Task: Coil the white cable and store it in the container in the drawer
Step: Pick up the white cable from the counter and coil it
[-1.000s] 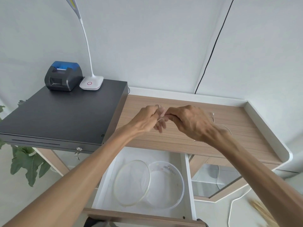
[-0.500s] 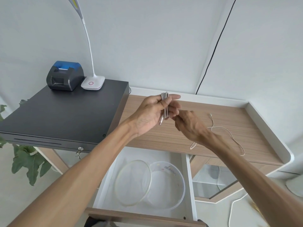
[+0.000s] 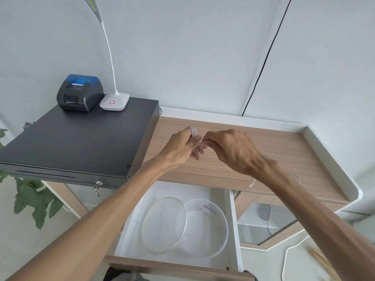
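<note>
Starting nearest the camera, one white drawer (image 3: pixel 235 230) stands pulled open under the bench, its wood-grain front edge at the bottom of the view. Inside it lie two round clear plastic pieces: one shallow container (image 3: pixel 211 230) toward the right, and one flat lid (image 3: pixel 162 224) at the left that overlaps the container's rim. Two bare forearms reach over the drawer to the wooden bench (image 3: pixel 284 151), which has a raised white rim along its far and right sides. The left hand (image 3: pixel 178 147) is closed around a bundle of the white cable (image 3: pixel 193 131); several rounded loops stick out of the top of the fist, side by side. The right hand (image 3: pixel 229 147) meets the left at the fingertips, its fingers curled and pinched on a strand of the same cable between the two hands. A loose length of the cable lies on the bench just beyond the right wrist, near the bench's front edge, partly hidden by the arm. Left of the hands sits one flat black metal cash drawer (image 3: pixel 77 142) with a key in its front lock. On its far end stand one dark receipt printer (image 3: pixel 80 93) with a blue top and one white desk lamp (image 3: pixel 114 101) with a thin curved neck. One black wire (image 3: pixel 263 63) runs down the pale wall behind.
</note>
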